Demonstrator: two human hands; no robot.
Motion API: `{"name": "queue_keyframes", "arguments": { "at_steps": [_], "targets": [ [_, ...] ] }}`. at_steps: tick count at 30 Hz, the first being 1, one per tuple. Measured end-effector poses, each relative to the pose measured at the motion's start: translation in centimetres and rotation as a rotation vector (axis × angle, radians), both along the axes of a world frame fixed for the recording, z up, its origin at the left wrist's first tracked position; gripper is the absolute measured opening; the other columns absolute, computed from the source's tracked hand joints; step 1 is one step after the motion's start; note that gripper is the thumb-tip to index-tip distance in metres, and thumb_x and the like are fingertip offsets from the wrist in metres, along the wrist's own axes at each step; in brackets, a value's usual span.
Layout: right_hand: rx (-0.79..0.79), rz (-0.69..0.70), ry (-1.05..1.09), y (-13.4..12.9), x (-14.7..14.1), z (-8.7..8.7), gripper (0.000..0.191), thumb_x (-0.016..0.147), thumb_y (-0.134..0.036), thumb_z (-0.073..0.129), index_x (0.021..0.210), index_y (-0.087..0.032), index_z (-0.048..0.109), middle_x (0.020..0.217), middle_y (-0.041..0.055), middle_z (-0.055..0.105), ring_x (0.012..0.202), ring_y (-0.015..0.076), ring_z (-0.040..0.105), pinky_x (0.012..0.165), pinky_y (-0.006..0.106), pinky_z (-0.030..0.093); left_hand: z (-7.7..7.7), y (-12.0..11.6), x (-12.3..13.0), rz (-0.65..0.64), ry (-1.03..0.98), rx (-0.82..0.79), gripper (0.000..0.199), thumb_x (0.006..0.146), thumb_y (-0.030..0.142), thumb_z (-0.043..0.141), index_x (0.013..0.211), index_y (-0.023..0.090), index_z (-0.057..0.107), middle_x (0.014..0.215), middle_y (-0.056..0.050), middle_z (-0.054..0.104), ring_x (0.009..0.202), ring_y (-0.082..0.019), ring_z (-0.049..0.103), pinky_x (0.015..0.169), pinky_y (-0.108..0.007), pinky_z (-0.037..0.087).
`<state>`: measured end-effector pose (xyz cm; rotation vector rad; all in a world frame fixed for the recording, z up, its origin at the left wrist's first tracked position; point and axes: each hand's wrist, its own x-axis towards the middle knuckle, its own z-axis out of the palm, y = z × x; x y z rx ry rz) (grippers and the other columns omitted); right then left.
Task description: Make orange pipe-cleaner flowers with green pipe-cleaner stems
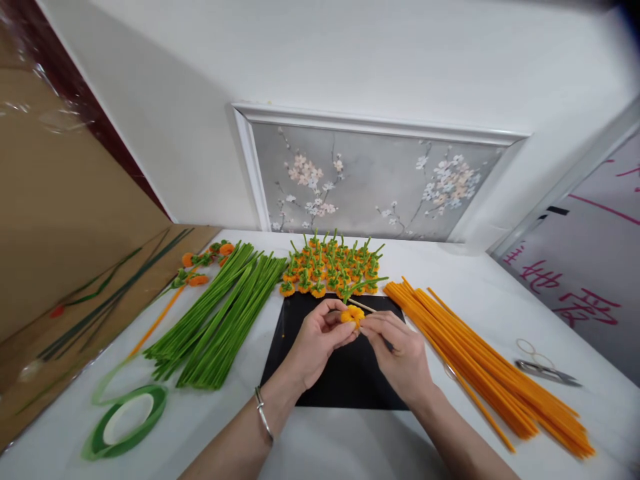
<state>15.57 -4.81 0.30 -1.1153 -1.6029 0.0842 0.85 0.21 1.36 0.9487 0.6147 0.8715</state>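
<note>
Above a black mat (340,383), my left hand (317,337) is closed around a small orange pipe-cleaner flower (353,315) with rounded lobes. My right hand (400,350) pinches the right edge of the same flower, its fingertips pressed together. A thin pale stick (362,305) reaches out behind the flower toward my right fingers; whether they grip it, I cannot make out. Just beyond the mat stand several small orange pieces with green tops (330,267), packed in rows.
Green pipe cleaners (220,320) lie at left, orange ones (480,360) at right. Green tape (127,420) sits front left, and finished-looking orange flowers (199,280) lie near the cardboard (75,167). Thread snips (547,372) rest far right. A wall with a framed panel (380,180) closes the back.
</note>
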Motion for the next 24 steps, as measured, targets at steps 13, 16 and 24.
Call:
{"name": "queue_keyframes", "arguments": {
  "at_steps": [13, 16, 24],
  "targets": [
    [-0.015, -0.074, 0.031, -0.1, 0.1, -0.1, 0.011, 0.086, -0.016, 0.058, 0.086, -0.023, 0.068, 0.085, 0.0041, 0.071, 0.08, 0.0173, 0.068, 0.072, 0.029, 0.057, 0.0, -0.1, 0.1, 0.012, 0.007, 0.091, 0.024, 0.071, 0.014, 0.076, 0.085, 0.017, 0.056, 0.083, 0.001, 0.061, 0.077, -0.008, 0.055, 0.073, -0.019, 0.046],
    [-0.013, -0.069, 0.032, 0.0, 0.2, -0.5, 0.013, 0.086, -0.016, 0.058, 0.082, -0.022, 0.069, 0.084, 0.0048, 0.072, 0.077, 0.0171, 0.068, 0.072, 0.03, 0.056, 0.0, -0.2, 0.2, 0.024, 0.004, 0.073, 0.024, 0.071, 0.015, 0.076, 0.084, 0.017, 0.056, 0.082, 0.002, 0.06, 0.075, -0.008, 0.055, 0.072, -0.019, 0.045],
    [-0.218, -0.046, -0.017, 0.2, 3.4, 0.4, 0.034, 0.084, -0.023, 0.063, 0.117, -0.026, 0.06, 0.106, 0.0043, 0.07, 0.099, 0.0207, 0.065, 0.09, 0.038, 0.052, 0.3, 0.2, 0.0, 0.094, -0.04, -0.001, 0.026, 0.07, 0.019, 0.079, 0.078, 0.017, 0.055, 0.078, 0.004, 0.06, 0.069, -0.007, 0.057, 0.07, -0.02, 0.049]
  ]
}}
